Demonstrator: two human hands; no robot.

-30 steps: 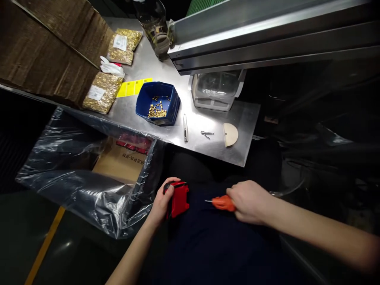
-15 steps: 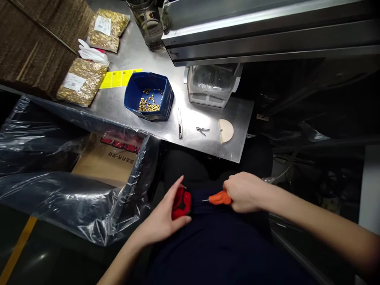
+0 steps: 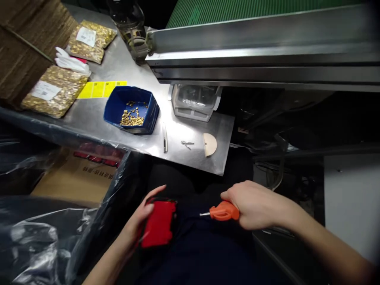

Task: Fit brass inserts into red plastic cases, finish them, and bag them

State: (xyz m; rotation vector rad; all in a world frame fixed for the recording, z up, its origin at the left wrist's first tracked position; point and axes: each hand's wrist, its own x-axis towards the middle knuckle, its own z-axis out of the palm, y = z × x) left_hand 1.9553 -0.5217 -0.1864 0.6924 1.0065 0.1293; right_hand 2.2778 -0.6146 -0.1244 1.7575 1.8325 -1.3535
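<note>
My left hand (image 3: pixel 141 217) is closed on a red and black plastic case (image 3: pixel 158 223), its thumb lying on the near edge of the flat red face. To the right, apart from the case, my right hand (image 3: pixel 252 204) grips an orange-handled tool (image 3: pixel 224 211) whose thin metal tip points left toward the case. Both hands are over my lap, below the front edge of the metal table (image 3: pixel 175 162). Some fingers of each hand are hidden.
On the table stands a blue bin (image 3: pixel 151 114) holding small brass-coloured pieces (image 3: pixel 132 119). Near it lie a utility knife (image 3: pixel 165 138), a small metal clipper (image 3: pixel 187 144) and a cream half-disc (image 3: pixel 210 144). A plastic-lined box (image 3: pixel 118 186) with red parts stands left; a metal rail (image 3: pixel 252 47) crosses above.
My left hand has turned the case so its flat red face shows, and moved it left and down in view. The right hand still holds the orange tool, slightly lower. The camera view has shifted.
</note>
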